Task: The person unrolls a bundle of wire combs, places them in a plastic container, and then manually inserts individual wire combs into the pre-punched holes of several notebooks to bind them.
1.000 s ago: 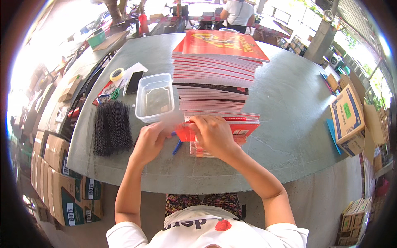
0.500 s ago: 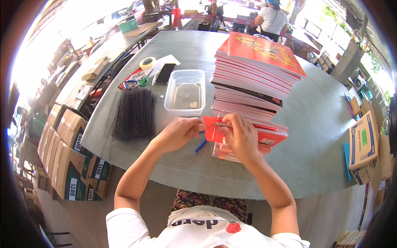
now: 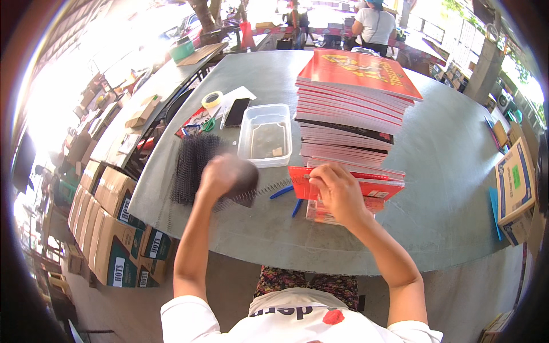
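My right hand (image 3: 341, 188) pinches the left end of a red notebook (image 3: 380, 191), which lies across the near side of a tall notebook stack (image 3: 349, 137). A thin dark spiral binding coil (image 3: 273, 188) stretches from that end leftward to the blurred area below my left hand (image 3: 220, 176). Motion smears my left hand, so its fingers cannot be read; it is over the right side of a pile of black spiral coils (image 3: 191, 168). A dark blurred patch (image 3: 247, 177) shows just right of it. Blue pens (image 3: 281, 192) lie between my hands.
A clear plastic tub (image 3: 265, 134) stands behind the coils, beside a black phone (image 3: 235, 112), green-handled scissors (image 3: 208, 124) and a tape roll (image 3: 212, 100). Cardboard boxes (image 3: 108, 240) are stacked left of the grey table (image 3: 446, 188); another box (image 3: 517, 183) is at right. A person (image 3: 374, 26) sits far back.
My left hand has moved left, away from the notebook's end to the coil pile, and is now blurred. A stretch of coil now shows between the hands. My right hand still pinches the notebook.
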A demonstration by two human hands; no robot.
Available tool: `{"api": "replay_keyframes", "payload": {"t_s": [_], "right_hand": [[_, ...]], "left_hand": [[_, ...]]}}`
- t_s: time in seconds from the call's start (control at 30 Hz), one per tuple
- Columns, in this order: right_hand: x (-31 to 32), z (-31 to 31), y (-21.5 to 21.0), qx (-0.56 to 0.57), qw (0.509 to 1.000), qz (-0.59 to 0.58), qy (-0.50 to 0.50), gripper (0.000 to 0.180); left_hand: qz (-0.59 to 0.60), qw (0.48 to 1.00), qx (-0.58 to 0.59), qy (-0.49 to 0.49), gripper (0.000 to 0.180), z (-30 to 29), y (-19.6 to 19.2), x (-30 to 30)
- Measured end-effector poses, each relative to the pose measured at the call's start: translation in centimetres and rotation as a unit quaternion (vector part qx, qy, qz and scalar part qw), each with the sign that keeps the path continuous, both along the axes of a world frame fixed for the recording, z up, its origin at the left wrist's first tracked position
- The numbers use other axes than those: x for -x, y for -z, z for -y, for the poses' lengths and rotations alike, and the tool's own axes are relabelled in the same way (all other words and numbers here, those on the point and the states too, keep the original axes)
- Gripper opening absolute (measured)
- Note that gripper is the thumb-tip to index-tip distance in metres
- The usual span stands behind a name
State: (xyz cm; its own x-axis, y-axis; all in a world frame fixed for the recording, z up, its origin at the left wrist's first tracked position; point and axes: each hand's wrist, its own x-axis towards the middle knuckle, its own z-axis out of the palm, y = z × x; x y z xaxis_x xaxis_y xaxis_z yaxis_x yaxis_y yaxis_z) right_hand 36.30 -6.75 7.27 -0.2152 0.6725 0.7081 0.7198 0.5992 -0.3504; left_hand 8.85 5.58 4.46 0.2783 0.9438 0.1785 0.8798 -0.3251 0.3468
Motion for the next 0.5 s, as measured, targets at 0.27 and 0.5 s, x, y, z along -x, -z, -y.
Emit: {"api": "replay_keyframes", "payload": {"t_s": [0.27, 0.5], "right_hand": [[-1.7, 2.1, -1.4, 0.107, 0.982, 0.077, 0.137, 0.013], [-6.0, 4.6, -1.3, 0.090, 0.983, 0.054, 0.149, 0.014]], "left_hand": [[0.290, 0.892, -0.346, 0.000, 0.036, 12.3, -11.2, -4.6], [0.154, 0.921, -0.299, 0.198, 0.034, 11.7, -5.3, -10.7]]}}
